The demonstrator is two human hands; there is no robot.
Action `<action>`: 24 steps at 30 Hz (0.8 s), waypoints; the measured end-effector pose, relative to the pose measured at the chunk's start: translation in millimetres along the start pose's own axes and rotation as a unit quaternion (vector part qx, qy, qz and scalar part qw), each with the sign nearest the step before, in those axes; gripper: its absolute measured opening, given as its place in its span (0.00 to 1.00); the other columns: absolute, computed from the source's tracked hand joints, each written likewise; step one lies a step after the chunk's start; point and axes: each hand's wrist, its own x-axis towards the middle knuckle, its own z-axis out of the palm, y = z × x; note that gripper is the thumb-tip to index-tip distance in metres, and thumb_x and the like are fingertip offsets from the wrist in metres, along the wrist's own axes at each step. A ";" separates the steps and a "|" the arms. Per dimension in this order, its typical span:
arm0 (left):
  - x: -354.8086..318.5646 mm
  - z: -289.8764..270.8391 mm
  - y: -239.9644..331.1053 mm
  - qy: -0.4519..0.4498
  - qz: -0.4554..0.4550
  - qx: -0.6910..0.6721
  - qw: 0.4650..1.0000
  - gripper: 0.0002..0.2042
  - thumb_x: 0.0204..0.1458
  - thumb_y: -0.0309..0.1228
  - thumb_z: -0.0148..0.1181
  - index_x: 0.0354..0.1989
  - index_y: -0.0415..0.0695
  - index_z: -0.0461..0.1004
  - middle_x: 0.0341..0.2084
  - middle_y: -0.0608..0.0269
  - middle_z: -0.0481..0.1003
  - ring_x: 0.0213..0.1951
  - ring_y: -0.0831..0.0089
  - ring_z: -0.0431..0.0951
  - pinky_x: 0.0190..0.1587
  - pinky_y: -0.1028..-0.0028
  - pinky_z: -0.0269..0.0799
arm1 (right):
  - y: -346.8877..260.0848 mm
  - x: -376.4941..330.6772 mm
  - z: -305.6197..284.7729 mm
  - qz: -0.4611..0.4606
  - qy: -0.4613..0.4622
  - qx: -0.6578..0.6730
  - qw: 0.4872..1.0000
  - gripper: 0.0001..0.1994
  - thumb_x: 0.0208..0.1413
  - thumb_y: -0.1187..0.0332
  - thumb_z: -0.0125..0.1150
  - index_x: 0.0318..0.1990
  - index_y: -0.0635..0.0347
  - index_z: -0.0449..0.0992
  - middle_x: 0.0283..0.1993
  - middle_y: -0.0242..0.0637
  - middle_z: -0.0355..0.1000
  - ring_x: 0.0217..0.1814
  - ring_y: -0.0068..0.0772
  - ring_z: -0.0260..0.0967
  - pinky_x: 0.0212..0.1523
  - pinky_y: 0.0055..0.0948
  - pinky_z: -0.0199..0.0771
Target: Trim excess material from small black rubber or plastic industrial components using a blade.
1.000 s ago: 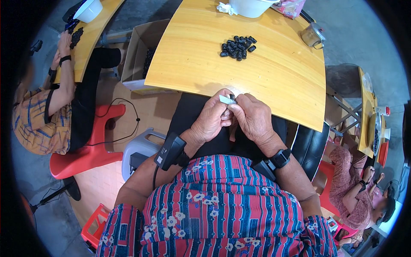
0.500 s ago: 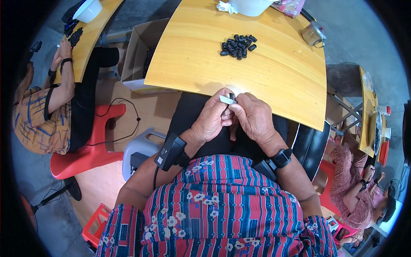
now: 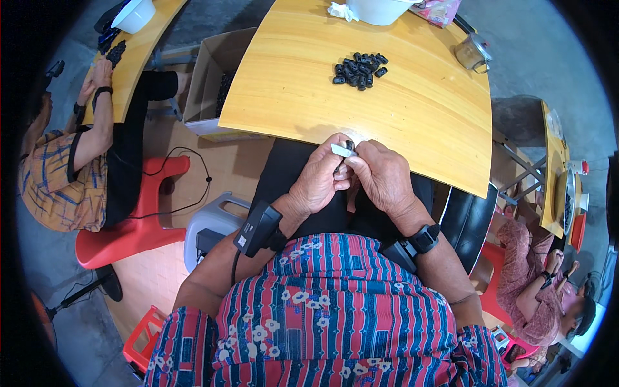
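Both hands meet at the table's near edge, above my lap. Pinched in the fingers of my left hand (image 3: 319, 174) is a small black plastic piece (image 3: 349, 144), mostly covered by the fingers. My right hand (image 3: 387, 173) is closed around a short, pale, flat knife blade (image 3: 341, 150); its handle is hidden. The blade points left and lies across the black piece, its tip sticking out over my left fingers. Farther up the yellow wooden table (image 3: 284, 84) lies a loose pile of similar black plastic pieces (image 3: 360, 69), short and cylindrical.
At the table's far side are a white basin (image 3: 377, 9), a crumpled white tissue (image 3: 342, 11), a pink bag (image 3: 438, 9) and a lidded cup (image 3: 473, 51). An open cardboard box (image 3: 209, 77) stands left of the table. Other people sit at tables on both sides.
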 end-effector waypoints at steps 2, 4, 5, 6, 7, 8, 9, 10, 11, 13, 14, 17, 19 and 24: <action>-0.4 -0.3 0.2 0.003 -0.002 0.003 1.000 0.05 0.61 0.34 0.47 0.41 0.51 0.66 0.26 0.77 0.61 0.24 0.88 0.57 0.25 0.86 0.53 | 1.0 0.2 0.5 -0.006 -0.001 -0.003 1.000 0.14 0.59 0.56 0.52 0.33 0.59 0.70 0.30 0.43 0.70 0.33 0.51 0.70 0.33 0.43 0.71; -0.5 0.0 1.0 0.006 -0.003 0.006 1.000 0.05 0.61 0.34 0.47 0.41 0.51 0.66 0.26 0.77 0.61 0.24 0.89 0.57 0.25 0.86 0.53 | 0.0 0.4 -0.3 -0.003 -0.003 -0.003 1.000 0.15 0.59 0.56 0.52 0.33 0.59 0.70 0.30 0.43 0.70 0.33 0.51 0.70 0.33 0.43 0.71; -0.4 -0.3 0.8 0.003 -0.002 0.006 1.000 0.05 0.61 0.35 0.47 0.41 0.51 0.66 0.26 0.78 0.61 0.25 0.89 0.57 0.25 0.86 0.53 | -0.4 0.5 -0.7 -0.001 -0.006 -0.003 1.000 0.15 0.59 0.56 0.52 0.32 0.59 0.70 0.30 0.43 0.70 0.33 0.51 0.70 0.33 0.43 0.71; -0.2 -0.9 0.4 0.000 -0.001 0.006 1.000 0.05 0.61 0.36 0.47 0.41 0.51 0.66 0.26 0.78 0.61 0.25 0.89 0.57 0.25 0.86 0.53 | 0.1 0.3 -0.5 0.000 -0.005 -0.003 1.000 0.15 0.59 0.56 0.52 0.32 0.59 0.70 0.30 0.43 0.70 0.33 0.51 0.70 0.33 0.43 0.71; 0.2 -1.7 -0.3 0.000 -0.001 0.006 1.000 0.05 0.61 0.36 0.47 0.41 0.51 0.66 0.26 0.78 0.61 0.25 0.89 0.57 0.25 0.86 0.53 | 0.8 0.0 0.1 -0.001 -0.004 -0.001 1.000 0.15 0.59 0.56 0.52 0.32 0.59 0.70 0.30 0.43 0.70 0.33 0.51 0.70 0.33 0.43 0.71; 0.5 -2.6 -1.0 -0.005 0.000 0.004 1.000 0.06 0.61 0.38 0.48 0.41 0.51 0.67 0.26 0.78 0.61 0.25 0.89 0.57 0.25 0.86 0.53 | 1.2 -0.1 0.3 -0.001 -0.003 0.002 1.000 0.15 0.59 0.56 0.52 0.32 0.60 0.70 0.30 0.44 0.70 0.33 0.51 0.70 0.33 0.43 0.71; 0.6 -2.2 -1.1 -0.010 0.001 0.001 1.000 0.07 0.62 0.39 0.48 0.40 0.51 0.67 0.26 0.78 0.61 0.25 0.89 0.57 0.25 0.86 0.53 | 0.7 0.1 0.2 -0.001 -0.003 0.002 1.000 0.15 0.59 0.56 0.52 0.32 0.60 0.70 0.30 0.44 0.70 0.33 0.51 0.70 0.33 0.43 0.71; 0.3 -2.0 -1.0 -0.010 0.001 0.001 1.000 0.07 0.62 0.39 0.48 0.40 0.51 0.67 0.26 0.78 0.61 0.25 0.89 0.57 0.25 0.86 0.53 | -0.5 0.5 -0.1 0.004 -0.004 0.003 1.000 0.15 0.59 0.56 0.51 0.32 0.60 0.69 0.30 0.44 0.70 0.33 0.52 0.70 0.33 0.43 0.70; -0.2 -1.8 -0.7 0.003 0.000 0.011 1.000 0.08 0.62 0.40 0.48 0.40 0.51 0.67 0.25 0.78 0.61 0.25 0.89 0.57 0.25 0.86 0.53 | -1.2 0.8 -0.2 0.008 -0.005 0.005 1.000 0.15 0.59 0.56 0.51 0.32 0.60 0.69 0.30 0.45 0.70 0.34 0.52 0.70 0.33 0.44 0.70; -0.6 3.6 1.9 0.015 -0.003 0.022 1.000 0.09 0.62 0.41 0.48 0.40 0.51 0.67 0.25 0.78 0.61 0.25 0.89 0.56 0.25 0.86 0.53 | 0.0 0.6 0.8 0.009 0.002 0.018 1.000 0.14 0.59 0.58 0.52 0.32 0.61 0.70 0.30 0.45 0.70 0.34 0.51 0.70 0.34 0.43 0.70; -0.9 7.1 2.5 0.031 -0.008 0.023 0.999 0.09 0.63 0.41 0.46 0.39 0.51 0.65 0.23 0.77 0.59 0.23 0.89 0.55 0.24 0.86 0.52 | 0.9 0.5 1.7 0.008 0.007 0.030 0.999 0.13 0.59 0.60 0.52 0.33 0.62 0.70 0.30 0.46 0.69 0.33 0.49 0.71 0.34 0.41 0.70; -0.4 4.7 2.2 0.021 -0.006 0.013 1.000 0.09 0.64 0.42 0.44 0.40 0.51 0.65 0.22 0.76 0.59 0.23 0.88 0.55 0.24 0.86 0.52 | 12.6 -3.6 -0.2 0.051 0.051 0.255 0.964 0.11 0.59 0.64 0.52 0.34 0.64 0.72 0.30 0.47 0.70 0.32 0.44 0.72 0.35 0.37 0.71; -0.4 5.0 2.9 -0.004 0.001 0.002 1.000 0.10 0.64 0.42 0.44 0.41 0.51 0.66 0.23 0.77 0.59 0.25 0.88 0.56 0.25 0.85 0.53 | 13.6 -5.7 4.0 0.033 0.072 0.264 0.961 0.10 0.58 0.65 0.53 0.37 0.64 0.73 0.30 0.46 0.70 0.33 0.41 0.71 0.36 0.35 0.71; 0.6 6.5 0.5 0.021 0.033 0.000 0.999 0.10 0.65 0.42 0.43 0.38 0.51 0.63 0.21 0.75 0.58 0.22 0.88 0.55 0.22 0.86 0.52 | 8.1 -9.0 8.6 -0.025 0.165 0.216 0.962 0.14 0.54 0.66 0.59 0.45 0.63 0.75 0.31 0.45 0.72 0.33 0.39 0.72 0.37 0.31 0.71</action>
